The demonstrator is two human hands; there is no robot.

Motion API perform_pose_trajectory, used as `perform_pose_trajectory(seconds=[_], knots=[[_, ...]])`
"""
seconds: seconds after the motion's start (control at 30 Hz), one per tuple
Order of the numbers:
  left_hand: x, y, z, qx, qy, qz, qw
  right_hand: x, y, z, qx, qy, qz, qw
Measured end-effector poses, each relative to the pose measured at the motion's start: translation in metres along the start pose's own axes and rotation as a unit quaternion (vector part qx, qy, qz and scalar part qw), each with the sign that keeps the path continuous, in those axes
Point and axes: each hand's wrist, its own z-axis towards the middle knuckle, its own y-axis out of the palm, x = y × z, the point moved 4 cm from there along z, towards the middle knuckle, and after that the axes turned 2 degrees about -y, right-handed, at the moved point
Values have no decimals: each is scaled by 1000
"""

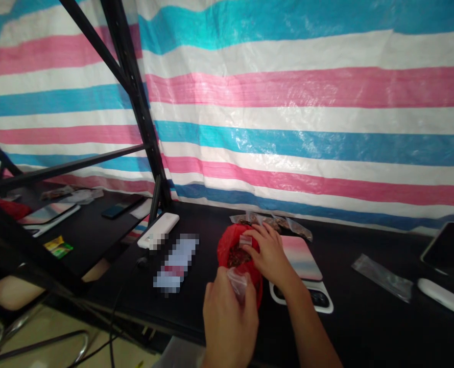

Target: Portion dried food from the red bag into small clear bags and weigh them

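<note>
An open red plastic bag stands on the black table, with loose dark reddish-brown bits inside. My left hand is closed on a small clear plastic bag at the near side of the red bag. Over the red bag's mouth, my right hand pinches a small clear plastic piece between thumb and fingers; its exact kind cannot be made out. Right of the red bag lies a digital scale with a pink and grey plate and a white base, partly behind my right forearm.
Several filled clear bags lie behind the scale. A white power bank and a blurred-out phone-like object lie left. Rightward are a flat clear bag, a white case and a dark-screened device. A black metal frame rises left.
</note>
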Motion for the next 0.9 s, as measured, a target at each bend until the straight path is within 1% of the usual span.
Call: perform_pose_trajectory(seconds=[0.07, 0.1, 0.17, 0.2, 0.3, 0.33, 0.37, 0.43, 0.5, 0.53, 0.6, 0.67, 0.7, 0.73, 0.77, 0.83, 0.9], knots=[[5, 11, -9, -11, 31, 35, 999, -2, 2, 2, -21, 11, -12, 1000], [5, 15, -10, -7, 32, 53, 998, -5, 1, 3, -26, 16, -9, 999], [1, 20, -6, -8, 18, 73, 997, -11, -3, 4, -31, 30, 20, 999], [-3, 20, 0, -9, -1, 68, 998, -13, -6, 3, -35, 38, 40, 998], [-20, 19, 21, -38, -86, -20, 995, -19, -12, -3, -67, 53, 98, 992], [-24, 18, 28, -37, -99, -59, 993, -21, -14, -6, -82, 54, 113, 989], [-29, 17, 34, -26, -107, -100, 989, -22, -16, -10, -99, 54, 125, 986], [-35, 19, 42, -24, -92, -188, 978, -23, -18, -16, -129, 65, 135, 980], [-40, 22, 47, -30, -90, -248, 964, -21, -22, -19, -133, 74, 122, 981], [-42, 23, 48, -26, -92, -264, 960, -20, -25, -19, -120, 74, 106, 984], [-45, 21, 50, -2, -93, -283, 955, -19, -33, -17, -65, 59, 59, 994], [-46, 15, 52, 23, -76, -311, 947, -22, -41, -13, -1, 28, 15, 999], [-46, 13, 54, 30, -65, -329, 942, -24, -43, -11, 18, 10, 4, 1000], [-46, 10, 56, 34, -55, -347, 936, -28, -44, -9, 25, -10, 2, 1000], [-46, 8, 58, 35, -47, -362, 930, -31, -42, -7, 16, -28, 7, 999], [-47, 5, 61, 41, -45, -385, 921, -38, -34, -6, -32, -42, 18, 998], [-48, 4, 63, 52, -56, -402, 913, -39, -22, -8, -89, -21, 7, 996]])
